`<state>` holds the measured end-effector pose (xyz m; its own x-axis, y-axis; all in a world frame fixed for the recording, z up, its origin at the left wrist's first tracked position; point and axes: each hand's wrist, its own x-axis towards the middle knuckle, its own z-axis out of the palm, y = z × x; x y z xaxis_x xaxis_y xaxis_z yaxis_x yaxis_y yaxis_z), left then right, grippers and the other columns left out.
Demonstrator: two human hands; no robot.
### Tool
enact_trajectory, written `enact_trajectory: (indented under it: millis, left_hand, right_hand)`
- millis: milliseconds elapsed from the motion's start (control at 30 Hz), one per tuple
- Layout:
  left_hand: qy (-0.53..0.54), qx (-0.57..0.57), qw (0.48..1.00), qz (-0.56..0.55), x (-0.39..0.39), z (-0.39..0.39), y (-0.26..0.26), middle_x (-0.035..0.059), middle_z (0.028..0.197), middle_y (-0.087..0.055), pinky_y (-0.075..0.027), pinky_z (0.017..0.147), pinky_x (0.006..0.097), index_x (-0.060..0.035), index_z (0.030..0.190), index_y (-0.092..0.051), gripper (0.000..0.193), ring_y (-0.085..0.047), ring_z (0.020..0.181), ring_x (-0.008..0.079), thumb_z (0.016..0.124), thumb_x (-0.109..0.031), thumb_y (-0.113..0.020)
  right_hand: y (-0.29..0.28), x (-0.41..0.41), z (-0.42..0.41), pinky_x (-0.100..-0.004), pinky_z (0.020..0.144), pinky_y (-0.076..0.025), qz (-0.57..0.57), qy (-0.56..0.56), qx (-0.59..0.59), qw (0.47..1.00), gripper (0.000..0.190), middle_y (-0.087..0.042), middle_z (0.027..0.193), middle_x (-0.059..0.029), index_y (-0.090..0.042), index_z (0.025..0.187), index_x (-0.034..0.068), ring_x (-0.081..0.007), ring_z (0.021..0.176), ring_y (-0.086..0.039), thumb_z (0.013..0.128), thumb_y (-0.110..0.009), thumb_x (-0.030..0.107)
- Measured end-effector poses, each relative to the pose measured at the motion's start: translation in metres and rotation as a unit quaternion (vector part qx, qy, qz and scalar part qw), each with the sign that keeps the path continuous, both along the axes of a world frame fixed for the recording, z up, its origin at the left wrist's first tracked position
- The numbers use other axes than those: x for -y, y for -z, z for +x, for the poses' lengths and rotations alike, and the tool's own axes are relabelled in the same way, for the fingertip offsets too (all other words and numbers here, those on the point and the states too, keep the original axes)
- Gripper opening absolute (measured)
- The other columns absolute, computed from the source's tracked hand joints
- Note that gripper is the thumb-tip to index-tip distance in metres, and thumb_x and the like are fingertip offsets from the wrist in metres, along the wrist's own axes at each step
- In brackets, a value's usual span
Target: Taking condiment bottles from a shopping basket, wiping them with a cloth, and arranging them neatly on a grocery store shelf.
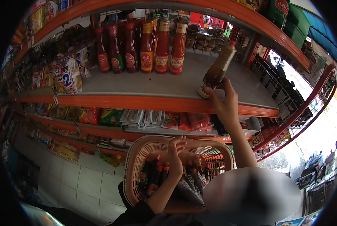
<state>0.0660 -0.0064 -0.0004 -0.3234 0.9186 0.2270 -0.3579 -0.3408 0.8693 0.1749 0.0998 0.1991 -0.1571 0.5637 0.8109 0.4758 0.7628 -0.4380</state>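
My right hand [225, 104] grips the base of a tilted bottle of dark sauce [220, 66] with a red cap, just above the front part of the shelf [123, 84]. Beside that base is a round pale lid or disc [203, 92]; whether my fingers hold it too, I cannot tell. My left hand [176, 154] is raised over a pink plastic basket [129, 166], its fingers apart and nothing in them. Several dark bottles with red caps [156, 173] lie in the basket near grey patterned cloth or wrapping [189, 186]. Upright sauce bottles [161, 50] stand at the shelf's back left.
Snack packets [67, 75] lie left of the bottles. An orange shelf edge [146, 102] runs below my right hand, with sachets [143, 117] on the shelf beneath. A wire grid closes the back. A curved red rail [301, 113] stands at the right, and an orange shelf edge crosses overhead.
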Motion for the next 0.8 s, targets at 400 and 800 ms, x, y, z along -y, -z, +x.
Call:
enact_trajectory:
  millis: [400,800]
  left_hand:
    - [0.050,0.066,0.996,-0.034,0.001,0.004,0.003,0.0076,0.119,-0.057,-0.038,0.094,0.0318,-0.0064,0.126,-0.049,0.066,-0.054,0.102,0.0155,0.097,-0.062,-0.028]
    - [0.061,0.077,0.992,-0.080,0.000,0.005,0.007,0.0063,0.115,-0.059,-0.039,0.092,0.0310,-0.0065,0.121,-0.054,0.063,-0.056,0.097,0.0137,0.098,-0.060,-0.029]
  right_hand:
    - [-0.024,-0.023,0.022,-0.0368,0.077,-0.051,-0.178,-0.042,0.109,0.977,0.058,-0.069,0.092,-0.0172,-0.060,0.110,-0.004,-0.0278,0.086,-0.067,0.074,-0.078,0.038]
    - [-0.055,-0.194,-0.023,-0.0394,0.078,-0.051,-0.246,0.000,0.285,0.926,0.069,-0.069,0.091,-0.0171,-0.066,0.107,0.000,-0.0298,0.090,-0.067,0.063,-0.080,0.051]
